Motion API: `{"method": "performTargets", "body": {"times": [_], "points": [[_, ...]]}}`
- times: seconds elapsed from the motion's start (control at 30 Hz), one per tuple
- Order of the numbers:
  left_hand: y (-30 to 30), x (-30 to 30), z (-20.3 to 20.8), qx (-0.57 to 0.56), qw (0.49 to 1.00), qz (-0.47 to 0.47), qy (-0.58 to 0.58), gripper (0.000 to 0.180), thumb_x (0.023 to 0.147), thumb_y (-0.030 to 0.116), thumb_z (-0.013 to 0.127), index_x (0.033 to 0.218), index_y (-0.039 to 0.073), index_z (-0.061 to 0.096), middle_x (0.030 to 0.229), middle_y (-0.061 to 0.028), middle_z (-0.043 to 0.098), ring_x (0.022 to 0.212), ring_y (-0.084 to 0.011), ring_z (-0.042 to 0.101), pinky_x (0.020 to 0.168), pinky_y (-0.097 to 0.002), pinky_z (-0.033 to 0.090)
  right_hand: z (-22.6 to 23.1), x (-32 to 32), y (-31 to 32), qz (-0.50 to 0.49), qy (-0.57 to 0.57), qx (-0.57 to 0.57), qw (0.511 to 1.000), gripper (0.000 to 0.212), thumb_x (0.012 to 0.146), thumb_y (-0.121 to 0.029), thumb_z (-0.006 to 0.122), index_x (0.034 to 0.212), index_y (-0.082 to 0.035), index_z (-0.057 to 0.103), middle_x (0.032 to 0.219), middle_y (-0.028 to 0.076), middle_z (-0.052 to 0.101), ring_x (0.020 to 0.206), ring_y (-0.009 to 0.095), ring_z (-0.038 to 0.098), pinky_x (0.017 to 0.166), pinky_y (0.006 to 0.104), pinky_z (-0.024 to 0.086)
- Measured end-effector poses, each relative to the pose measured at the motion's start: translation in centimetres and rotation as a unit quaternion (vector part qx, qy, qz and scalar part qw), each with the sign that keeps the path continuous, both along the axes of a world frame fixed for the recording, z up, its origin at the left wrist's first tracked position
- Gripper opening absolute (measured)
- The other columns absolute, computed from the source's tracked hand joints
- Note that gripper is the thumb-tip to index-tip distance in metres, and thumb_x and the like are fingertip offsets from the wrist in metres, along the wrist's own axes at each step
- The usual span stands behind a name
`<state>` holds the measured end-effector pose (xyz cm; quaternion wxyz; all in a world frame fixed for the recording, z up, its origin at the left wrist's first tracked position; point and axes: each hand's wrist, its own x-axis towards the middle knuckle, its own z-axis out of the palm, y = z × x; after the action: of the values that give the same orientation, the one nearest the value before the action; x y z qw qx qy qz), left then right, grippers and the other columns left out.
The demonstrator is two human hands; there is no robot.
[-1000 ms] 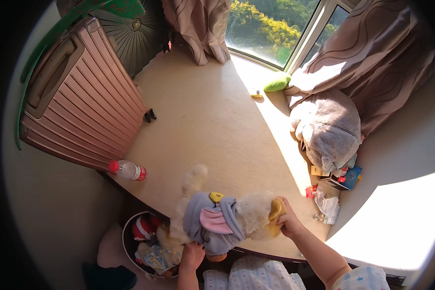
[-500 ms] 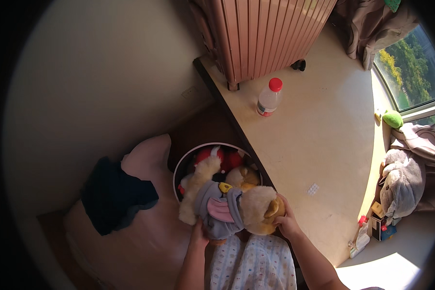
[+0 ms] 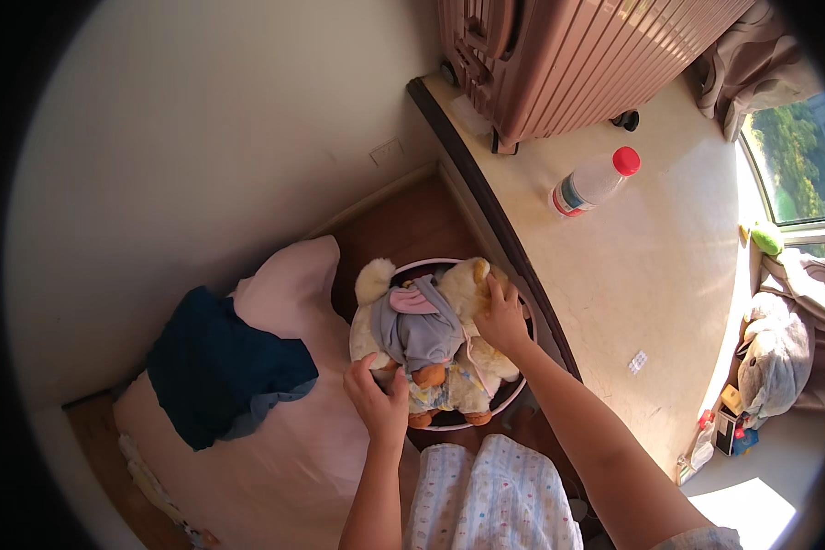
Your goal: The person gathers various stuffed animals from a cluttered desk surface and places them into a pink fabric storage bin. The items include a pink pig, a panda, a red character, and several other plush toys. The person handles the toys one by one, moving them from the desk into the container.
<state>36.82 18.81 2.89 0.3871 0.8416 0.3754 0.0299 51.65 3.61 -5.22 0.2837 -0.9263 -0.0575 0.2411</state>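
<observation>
A cream plush toy in a grey hooded top lies at the middle of the frame, within the rim of a round basket and over a second plush in flowered clothing. Its long axis slants gently, from the pale limbs at the left up to the head at the right, so the head end points to the upper right of the frame, toward the window ledge. A pink patch shows on the upper side of the grey top (I cannot make out the face from here).

The right hand lies on the toy's head, its fingers over the fur; whether they are clamped on it I cannot tell. The left hand is at the toy's lower left edge, thumb and forefinger apart, the fingertips against the pale fur.

On the ledge, a clear bottle has its red cap toward the upper right, near a ribbed pink suitcase at the top of the frame. A small pale sheet lies right of centre. At the left, a dark teal cloth rests on a pale pink cover.
</observation>
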Motion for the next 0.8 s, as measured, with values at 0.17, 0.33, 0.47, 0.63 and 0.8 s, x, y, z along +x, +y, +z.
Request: {"method": "performTargets", "body": {"times": [0.17, 0.33, 0.47, 0.63, 0.8], "points": [[1.1, 4.6, -4.4, 0.146, 0.943, -0.268, 0.135, 0.058, 0.071, 0.037, 0.061, 0.123, 0.023, 0.041, 0.137, -0.0132, 0.014, 0.125, -0.0344, 0.013, 0.095, -0.0579, 0.013, 0.1, -1.3, 1.8, 0.002, 0.057, -0.054, 0.997, 0.082, 0.067, -0.040, 0.056, 0.133, -0.015, 0.014, 0.132, 0.027, 0.014, 0.119, 0.042, 0.025, 0.094, 0.0443, 0.031], [0.9, 5.5, -8.1, 0.133, 0.939, -0.239, 0.210, 0.057, 0.072, 0.042, 0.058, 0.124, 0.027, 0.039, 0.139, -0.0083, 0.015, 0.128, -0.0332, 0.007, 0.096, -0.0598, 0.005, -1.6, 0.8, 1.7, 0.034, 0.126, -0.060, 0.990, 0.082, 0.070, -0.045, 0.054, 0.134, -0.016, 0.013, 0.132, 0.029, 0.015, 0.120, 0.041, 0.025, 0.097, 0.0432, 0.026], [2.1, 7.2, -7.7, 0.076, 0.929, -0.289, 0.217, 0.060, 0.074, 0.042, 0.054, 0.128, 0.027, 0.032, 0.140, -0.0099, 0.010, 0.127, -0.0346, 0.011, 0.094, -0.0554, 0.020, 2.3, 1.2, -0.4, 0.066, 0.073, -0.033, 0.995, 0.066, 0.073, -0.027, 0.057, 0.129, -0.014, 0.025, 0.129, 0.024, 0.024, 0.117, 0.039, 0.029, 0.095, 0.0433, 0.029], [-0.1, 5.5, -4.2, 0.211, 0.933, -0.242, 0.164, 0.047, 0.075, 0.019, 0.055, 0.119, 0.012, 0.042, 0.127, -0.0146, 0.033, 0.115, -0.0324, 0.035, 0.088, -0.0420, 0.035, 12.6, 4.5, -14.2, -0.056, -0.213, 0.255, 0.941, 0.028, 0.072, -0.005, 0.052, 0.100, -0.006, 0.049, 0.119, 0.018, 0.039, 0.104, 0.036, 0.044, 0.086, 0.0396, 0.039], [-5.1, 2.3, -1.5, 0.365, 0.880, -0.296, 0.071, 0.037, 0.083, 0.023, 0.049, 0.110, -0.002, 0.046, 0.117, -0.0192, 0.043, 0.094, -0.0298, 0.051, 0.077, -0.0367, 0.044, 10.2, 10.8, -39.6, -0.203, -0.319, -0.122, 0.918, 0.034, 0.069, 0.002, 0.050, 0.100, -0.010, 0.055, 0.123, 0.017, 0.037, 0.109, 0.035, 0.040, 0.086, 0.0399, 0.040]]}}
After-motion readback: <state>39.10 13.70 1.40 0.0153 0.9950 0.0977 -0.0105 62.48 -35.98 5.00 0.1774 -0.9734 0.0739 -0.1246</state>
